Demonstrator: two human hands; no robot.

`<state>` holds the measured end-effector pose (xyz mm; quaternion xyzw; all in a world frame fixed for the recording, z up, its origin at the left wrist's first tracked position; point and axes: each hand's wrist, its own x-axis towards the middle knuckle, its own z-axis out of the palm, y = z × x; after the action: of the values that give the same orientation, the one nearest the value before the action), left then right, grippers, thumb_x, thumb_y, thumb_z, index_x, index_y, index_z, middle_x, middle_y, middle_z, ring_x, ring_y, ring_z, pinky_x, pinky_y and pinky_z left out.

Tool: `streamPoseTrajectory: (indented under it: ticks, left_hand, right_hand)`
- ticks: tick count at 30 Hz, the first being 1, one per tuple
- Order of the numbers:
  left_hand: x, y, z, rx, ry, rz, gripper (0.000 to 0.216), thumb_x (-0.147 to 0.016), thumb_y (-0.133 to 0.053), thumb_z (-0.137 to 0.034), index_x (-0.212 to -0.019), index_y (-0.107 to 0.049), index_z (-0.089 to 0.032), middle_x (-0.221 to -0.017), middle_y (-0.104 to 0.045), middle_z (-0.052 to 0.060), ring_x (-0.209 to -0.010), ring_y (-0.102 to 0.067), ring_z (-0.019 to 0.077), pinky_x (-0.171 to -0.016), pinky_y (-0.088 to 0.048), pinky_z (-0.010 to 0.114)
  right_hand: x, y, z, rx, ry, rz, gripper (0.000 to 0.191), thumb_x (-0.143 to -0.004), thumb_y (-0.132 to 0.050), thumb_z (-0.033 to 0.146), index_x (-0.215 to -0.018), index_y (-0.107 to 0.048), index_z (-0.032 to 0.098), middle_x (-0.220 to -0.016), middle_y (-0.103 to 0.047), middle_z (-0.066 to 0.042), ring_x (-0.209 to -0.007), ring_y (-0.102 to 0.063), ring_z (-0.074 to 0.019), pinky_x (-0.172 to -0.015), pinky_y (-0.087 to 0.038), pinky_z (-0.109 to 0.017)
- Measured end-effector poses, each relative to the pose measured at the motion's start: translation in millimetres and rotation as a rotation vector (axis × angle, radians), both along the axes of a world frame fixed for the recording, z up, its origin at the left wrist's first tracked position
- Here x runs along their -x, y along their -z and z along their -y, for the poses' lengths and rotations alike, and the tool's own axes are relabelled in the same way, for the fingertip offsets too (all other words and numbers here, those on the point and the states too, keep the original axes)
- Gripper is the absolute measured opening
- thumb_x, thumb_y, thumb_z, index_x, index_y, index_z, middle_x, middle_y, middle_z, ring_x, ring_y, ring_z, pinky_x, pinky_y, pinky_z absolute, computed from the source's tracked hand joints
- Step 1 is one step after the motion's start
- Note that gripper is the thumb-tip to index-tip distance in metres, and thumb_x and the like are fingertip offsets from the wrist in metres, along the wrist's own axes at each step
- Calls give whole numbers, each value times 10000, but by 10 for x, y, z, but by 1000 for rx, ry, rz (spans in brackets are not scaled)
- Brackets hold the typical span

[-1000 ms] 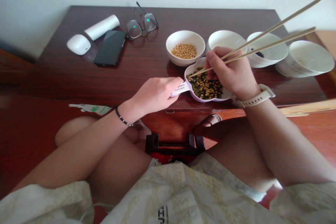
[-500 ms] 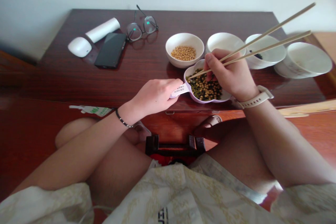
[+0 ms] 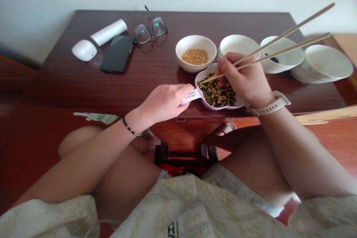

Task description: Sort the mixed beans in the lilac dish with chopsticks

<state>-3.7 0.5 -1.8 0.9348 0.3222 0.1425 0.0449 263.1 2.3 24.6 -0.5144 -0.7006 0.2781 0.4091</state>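
Note:
My left hand (image 3: 170, 100) is closed round the labelled handle of a lilac, lobed bowl (image 3: 206, 103) at the table's front edge. Mixed beans (image 3: 220, 93), yellow, green and dark, cover much of its bottom. In my right hand (image 3: 242, 76) is a pair of chopsticks (image 3: 284, 42), their tips down among the beans near the handle side. Whether a bean is pinched between the tips is too small to tell. Just behind stands a white bowl of yellow soybeans (image 3: 194, 56). Part of the lilac bowl is hidden by my right hand.
Right of the soybean bowl stand a white bowl (image 3: 237, 42), another with a few dark beans (image 3: 272, 58), and a third (image 3: 323, 63) at the right edge. Glasses (image 3: 151, 31), a black phone (image 3: 117, 54), a white cylinder (image 3: 108, 32) and a rounded white object (image 3: 84, 50) lie at left.

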Motion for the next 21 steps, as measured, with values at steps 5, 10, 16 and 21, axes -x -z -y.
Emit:
streamPoseTrajectory:
  ticks: [5,10,16,21]
  left_hand:
    - [-2,-10,2,5,-3,-3,239,-1031,-598,-245,-1246,-682,-183,-1083,-799,72,-913,-760,205,-733,-528,285]
    - [0,-6,-3,7,0,-2,246,-1030,-601,-242,-1256,-676,-177,-1093,-798,73,-925,-762,206,-742,-529,285]
    - [1,4,-5,-3,-2,1,233,-1029,-609,-241,-1244,-680,-184,-1069,-796,63,-905,-762,207,-719,-520,290]
    - [-2,-4,0,-1,-6,-3,242,-1032,-602,-245,-1251,-681,-181,-1083,-798,68,-918,-766,213,-727,-525,293]
  right_hand:
    - [-4,0,-4,-5,-3,2,613,-969,-582,826,-786,-645,244,-614,-597,-37,-584,-558,-172,-549,-409,-325]
    - [-20,11,-17,-3,-12,10,621,-972,-571,830,-784,-650,243,-621,-610,-39,-588,-564,-173,-555,-435,-331]
    - [-19,18,-18,-9,-7,4,611,-967,-586,826,-794,-660,244,-613,-602,-32,-590,-561,-171,-551,-425,-323]
    - [-12,18,-15,-10,-2,-5,605,-965,-592,824,-791,-660,248,-616,-605,-28,-577,-559,-168,-545,-411,-324]
